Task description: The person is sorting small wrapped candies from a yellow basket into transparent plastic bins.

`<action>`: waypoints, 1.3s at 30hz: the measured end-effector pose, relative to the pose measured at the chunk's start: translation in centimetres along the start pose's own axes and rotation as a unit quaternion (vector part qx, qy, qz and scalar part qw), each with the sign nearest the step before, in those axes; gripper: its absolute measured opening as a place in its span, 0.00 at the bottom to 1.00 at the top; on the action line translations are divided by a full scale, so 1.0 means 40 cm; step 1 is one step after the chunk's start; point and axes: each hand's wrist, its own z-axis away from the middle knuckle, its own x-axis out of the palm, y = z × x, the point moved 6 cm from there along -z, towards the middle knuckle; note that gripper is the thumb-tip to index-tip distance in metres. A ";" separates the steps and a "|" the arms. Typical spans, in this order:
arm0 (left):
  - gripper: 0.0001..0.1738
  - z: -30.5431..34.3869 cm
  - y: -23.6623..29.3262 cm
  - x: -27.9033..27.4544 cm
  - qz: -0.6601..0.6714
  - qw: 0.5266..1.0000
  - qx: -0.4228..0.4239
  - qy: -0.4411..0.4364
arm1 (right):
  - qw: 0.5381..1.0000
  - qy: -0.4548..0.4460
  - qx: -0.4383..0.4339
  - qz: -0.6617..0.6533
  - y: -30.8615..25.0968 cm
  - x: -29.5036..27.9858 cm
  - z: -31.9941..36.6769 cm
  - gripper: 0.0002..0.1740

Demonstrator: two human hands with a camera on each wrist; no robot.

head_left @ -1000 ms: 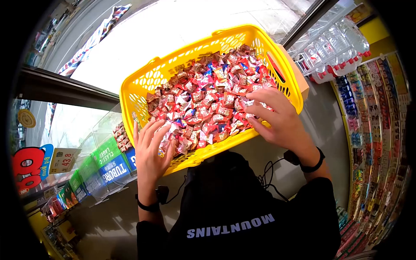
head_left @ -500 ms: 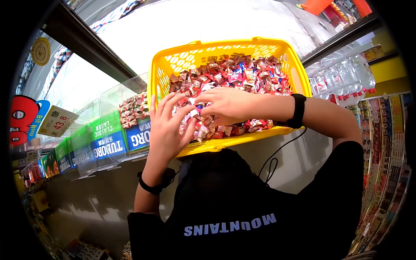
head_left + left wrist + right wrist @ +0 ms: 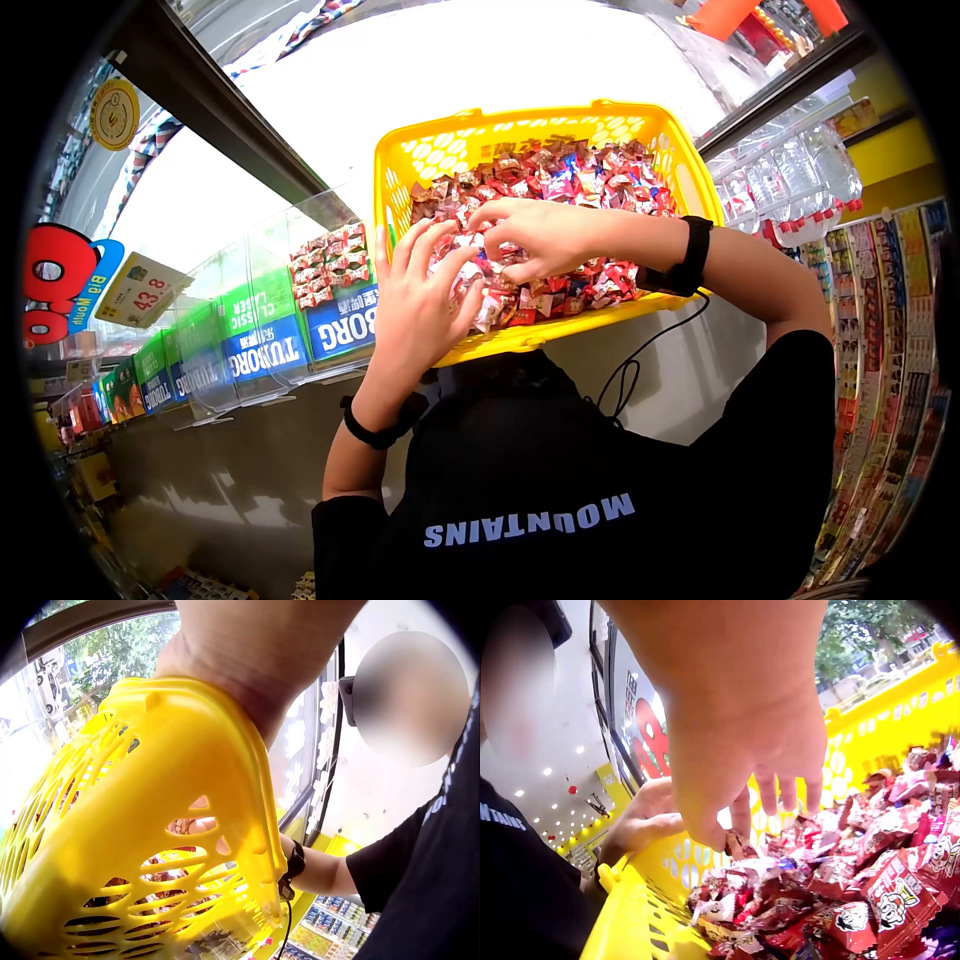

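A yellow plastic basket (image 3: 520, 118) is heaped with red, white and blue wrapped candies (image 3: 590, 180). My left hand (image 3: 425, 300) is at the basket's near left corner, its fingers spread and straight against the pile. My right hand (image 3: 515, 245) reaches across from the right, fingers curled over a clump of candies opposite the left hand. In the right wrist view the right fingertips (image 3: 780, 802) dip into the candies (image 3: 870, 892), with the left hand (image 3: 649, 817) at the basket wall (image 3: 870, 742). The left wrist view shows mostly the basket's outside (image 3: 150, 787).
Clear bins (image 3: 325, 265) holding more candies stand left of the basket, above green and blue Tuborg boxes (image 3: 265, 350) and a 43.8 price tag (image 3: 140, 290). Water bottles (image 3: 790, 185) and packed shelves (image 3: 880, 330) fill the right side. A black cable (image 3: 640, 365) hangs from the right wrist.
My right hand crossed from the basket's right side to the near left corner and met the left hand. Both hands now press into the same clump of candies.
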 end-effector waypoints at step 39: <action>0.08 0.290 -0.295 -0.280 0.098 0.993 0.040 -0.056 | 0.909 0.411 0.043 -0.044 -0.421 0.151 -0.275 0.12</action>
